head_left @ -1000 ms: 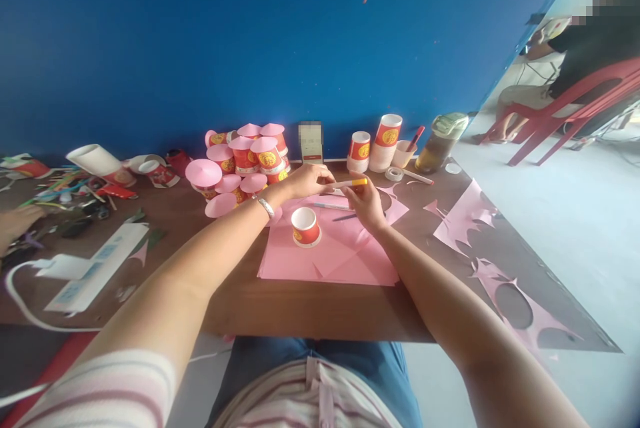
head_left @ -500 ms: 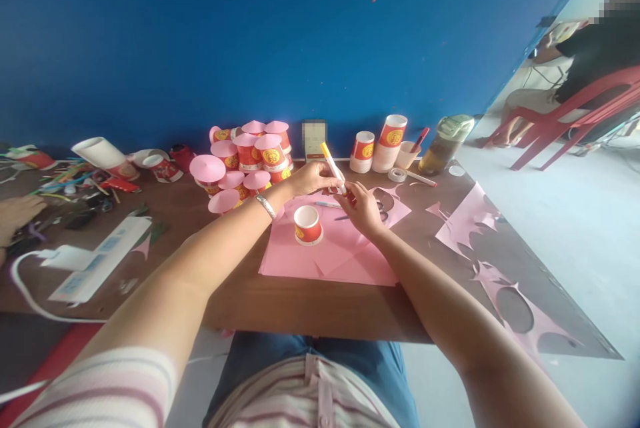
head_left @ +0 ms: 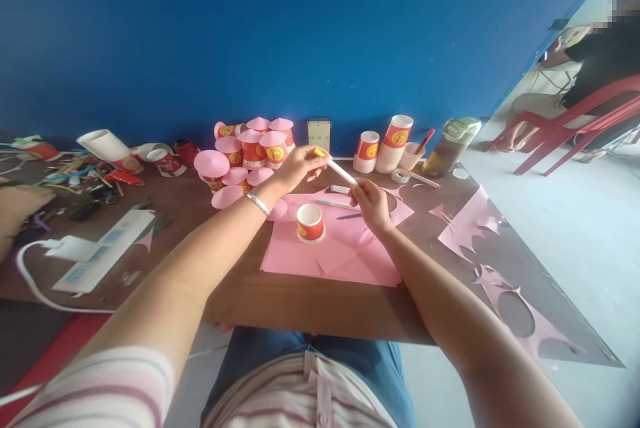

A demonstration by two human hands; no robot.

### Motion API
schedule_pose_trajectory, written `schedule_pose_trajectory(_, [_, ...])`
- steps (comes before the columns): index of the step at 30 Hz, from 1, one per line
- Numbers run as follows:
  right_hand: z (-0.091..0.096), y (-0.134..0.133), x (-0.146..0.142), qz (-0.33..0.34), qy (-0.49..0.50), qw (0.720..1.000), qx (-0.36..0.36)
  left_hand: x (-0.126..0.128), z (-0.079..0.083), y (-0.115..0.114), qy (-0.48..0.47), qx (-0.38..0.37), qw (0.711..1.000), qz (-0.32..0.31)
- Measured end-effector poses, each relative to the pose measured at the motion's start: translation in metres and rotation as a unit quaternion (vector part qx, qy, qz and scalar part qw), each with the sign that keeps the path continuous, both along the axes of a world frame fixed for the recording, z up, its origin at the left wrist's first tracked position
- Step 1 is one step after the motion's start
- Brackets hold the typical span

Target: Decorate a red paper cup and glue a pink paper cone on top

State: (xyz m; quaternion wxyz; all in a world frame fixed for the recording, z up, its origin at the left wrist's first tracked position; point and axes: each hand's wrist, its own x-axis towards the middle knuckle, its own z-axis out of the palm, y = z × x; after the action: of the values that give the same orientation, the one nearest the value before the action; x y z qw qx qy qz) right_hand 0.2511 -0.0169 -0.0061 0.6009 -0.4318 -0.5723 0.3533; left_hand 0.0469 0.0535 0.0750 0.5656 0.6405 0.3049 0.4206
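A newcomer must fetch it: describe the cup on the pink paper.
On the brown table, pink paper lies before the person. The cup stands on it, beside the right hand holding a marker. Unlike the cups by the wall, it stands alone.

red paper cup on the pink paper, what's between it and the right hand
Head view: pink paper with a thin dark pen on it, between red paper cup and right hand.

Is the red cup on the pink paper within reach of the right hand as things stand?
Probably yes: the cup sits just beside the right hand, nothing between, though it holds the marker.
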Motion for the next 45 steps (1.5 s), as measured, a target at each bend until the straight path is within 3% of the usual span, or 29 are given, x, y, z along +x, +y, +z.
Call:
schedule_pose_trajectory(4, [0.006,0.002,-0.004,0.053,0.197,0.978,-0.033,-0.002,-0.010,-0.004,0.050,-0.038,0.997,-0.046])
schedule_pose_trajectory(7, [0.009,-0.001,-0.011,0.119,0.271,0.953,-0.065,-0.001,-0.017,-0.008,0.127,-0.036,0.985,-0.112])
schedule_pose_trajectory(11, [0.007,-0.004,-0.017,0.118,0.272,0.951,-0.084,-0.008,-0.023,-0.001,0.162,-0.024,0.978,-0.126])
schedule_pose_trajectory(15, [0.004,0.003,-0.007,0.048,0.280,0.958,-0.046,-0.033,-0.033,0.013,0.140,-0.039,0.988,-0.053])
schedule_pose_trajectory(17, [0.002,0.007,0.000,0.007,0.260,0.965,-0.025,-0.043,-0.041,0.016,0.175,-0.013,0.984,-0.032])
schedule_pose_trajectory(20, [-0.003,0.008,0.002,-0.020,0.210,0.977,-0.033,-0.045,-0.053,0.014,0.289,0.036,0.954,-0.066])
schedule_pose_trajectory(23, [-0.008,0.004,-0.004,0.000,0.155,0.987,-0.051,-0.036,-0.060,0.008,0.320,0.072,0.940,-0.095])
schedule_pose_trajectory(29, [-0.011,0.003,-0.009,0.032,0.119,0.991,-0.054,-0.025,-0.061,0.006,0.310,0.057,0.946,-0.079])
schedule_pose_trajectory(33, [-0.012,0.005,-0.006,0.030,0.125,0.991,-0.047,-0.034,-0.059,0.006,0.292,0.092,0.951,-0.024])
schedule_pose_trajectory(36, [-0.012,0.004,-0.006,0.028,0.118,0.992,-0.042,-0.047,-0.060,-0.007,0.246,0.068,0.967,0.006])
schedule_pose_trajectory(39, [-0.011,0.002,-0.008,0.027,0.114,0.992,-0.040,-0.059,-0.061,-0.030,0.141,-0.005,0.990,-0.019])
schedule_pose_trajectory(42, [-0.011,0.000,-0.010,0.035,0.098,0.994,-0.028,-0.068,-0.062,-0.054,0.052,-0.021,0.997,-0.062])
schedule_pose_trajectory(45, [-0.011,-0.003,-0.012,0.041,0.076,0.996,-0.023,-0.067,-0.064,-0.071,0.089,0.011,0.992,-0.092])
